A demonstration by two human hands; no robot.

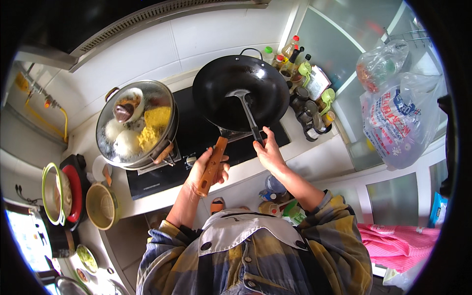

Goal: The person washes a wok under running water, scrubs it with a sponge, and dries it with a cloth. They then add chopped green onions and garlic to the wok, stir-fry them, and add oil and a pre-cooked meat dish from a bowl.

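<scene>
A black wok (210,88) sits on the right side of the gas stove, its inside bare apart from a spatula. Its wooden handle (214,162) points toward me and lies across the palm of my left hand (197,171), with thumb on one side and fingers curled on the other. My right hand (271,153) holds the dark handle of a metal wok spatula (247,108) near its end. The spatula's blade rests inside the wok. To the left, a steamer with a glass lid (127,145) holds pale buns, yellow pieces and a bowl, blurred by condensation.
Bottles and spice jars (308,110) crowd the stove's right. Plastic bags (398,118) hang at the far right. A brown basin (103,206) and a green-rimmed strainer (55,193) stand on the left counter. Bottles (271,197) are on the floor. The range hood (147,22) hangs above.
</scene>
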